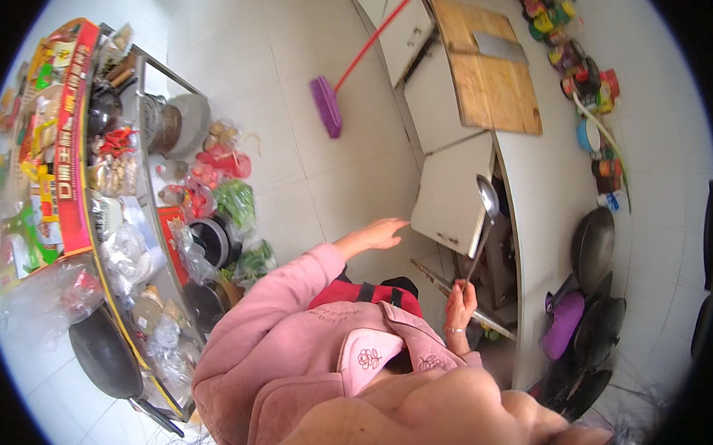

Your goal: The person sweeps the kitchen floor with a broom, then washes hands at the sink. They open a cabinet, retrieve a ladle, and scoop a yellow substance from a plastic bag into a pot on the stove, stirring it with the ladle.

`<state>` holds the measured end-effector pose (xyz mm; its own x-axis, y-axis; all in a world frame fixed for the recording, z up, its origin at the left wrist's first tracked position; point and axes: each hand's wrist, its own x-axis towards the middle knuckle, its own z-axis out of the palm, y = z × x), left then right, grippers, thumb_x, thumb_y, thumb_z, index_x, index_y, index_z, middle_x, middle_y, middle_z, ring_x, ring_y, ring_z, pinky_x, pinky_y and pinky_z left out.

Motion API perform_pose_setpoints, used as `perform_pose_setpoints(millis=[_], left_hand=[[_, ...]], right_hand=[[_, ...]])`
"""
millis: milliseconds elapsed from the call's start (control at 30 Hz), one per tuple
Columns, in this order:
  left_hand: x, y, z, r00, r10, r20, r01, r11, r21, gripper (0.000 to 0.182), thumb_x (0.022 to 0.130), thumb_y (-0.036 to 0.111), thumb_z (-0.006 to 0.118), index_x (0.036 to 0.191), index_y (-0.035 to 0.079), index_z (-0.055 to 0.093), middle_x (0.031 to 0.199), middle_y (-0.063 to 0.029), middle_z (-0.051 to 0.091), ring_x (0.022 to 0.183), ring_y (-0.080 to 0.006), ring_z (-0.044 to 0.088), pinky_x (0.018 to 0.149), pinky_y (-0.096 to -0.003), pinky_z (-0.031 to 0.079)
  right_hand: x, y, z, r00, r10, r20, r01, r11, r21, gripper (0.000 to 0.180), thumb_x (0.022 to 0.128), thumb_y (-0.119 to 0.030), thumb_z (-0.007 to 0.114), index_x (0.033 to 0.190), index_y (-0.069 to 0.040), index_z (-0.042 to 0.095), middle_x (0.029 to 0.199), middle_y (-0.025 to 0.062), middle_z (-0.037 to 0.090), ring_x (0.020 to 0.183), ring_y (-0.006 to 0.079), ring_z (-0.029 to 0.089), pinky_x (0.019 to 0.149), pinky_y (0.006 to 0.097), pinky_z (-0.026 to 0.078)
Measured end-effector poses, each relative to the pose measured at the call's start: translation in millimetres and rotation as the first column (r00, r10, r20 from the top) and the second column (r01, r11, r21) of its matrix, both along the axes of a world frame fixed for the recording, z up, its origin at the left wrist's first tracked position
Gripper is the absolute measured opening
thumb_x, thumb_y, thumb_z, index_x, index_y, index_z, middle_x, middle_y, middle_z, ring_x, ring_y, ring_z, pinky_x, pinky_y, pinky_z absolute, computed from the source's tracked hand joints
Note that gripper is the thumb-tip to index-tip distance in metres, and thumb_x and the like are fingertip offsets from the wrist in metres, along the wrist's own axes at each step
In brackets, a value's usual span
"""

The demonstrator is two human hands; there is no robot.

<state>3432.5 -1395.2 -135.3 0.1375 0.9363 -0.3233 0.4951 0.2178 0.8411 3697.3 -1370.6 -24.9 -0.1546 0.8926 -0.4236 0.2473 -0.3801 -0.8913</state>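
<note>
My right hand (461, 306), with a bracelet at the wrist, grips the handle of a metal ladle (489, 198). The bowl of the ladle points away from me, beside the upper edge of an opened white cabinet door (450, 191). My left hand (383, 233) reaches forward over the floor with its fingers extended and nothing in it. Its fingertips come close to the outer side of that door in the picture. Below the white countertop (522, 188) the cabinet's inside is dark and partly hidden.
On the counter lie a wooden cutting board (488, 79) and a cleaver (500, 47). Jars and bottles (569, 59) line the wall, with dark pans (593, 245) nearer. A purple broom (327, 106) stands ahead. Left is a loaded shelf rack (138, 93), with leafy greens (235, 202) beside it.
</note>
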Motion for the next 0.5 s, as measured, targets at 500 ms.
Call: perform_pose_setpoints(millis=[500], left_hand=[[-268.6,-259.1,-83.8,0.436,0.819,-0.374,-0.9,0.38,-0.216,0.025,0.074,0.018,0.05,0.094,0.008,0.061,0.084,-0.0183,0.061,0.081,-0.0329,0.058,0.07,-0.0387,0.046]], right_hand=[[-325.2,135.3,20.2,0.866,0.446,-0.227,-0.449,0.893,0.039,0.022,0.088,-0.02,0.046,0.095,-0.001,0.054,0.058,-0.0007,0.047,0.039,0.0053,0.039,0.034,0.0198,0.033]])
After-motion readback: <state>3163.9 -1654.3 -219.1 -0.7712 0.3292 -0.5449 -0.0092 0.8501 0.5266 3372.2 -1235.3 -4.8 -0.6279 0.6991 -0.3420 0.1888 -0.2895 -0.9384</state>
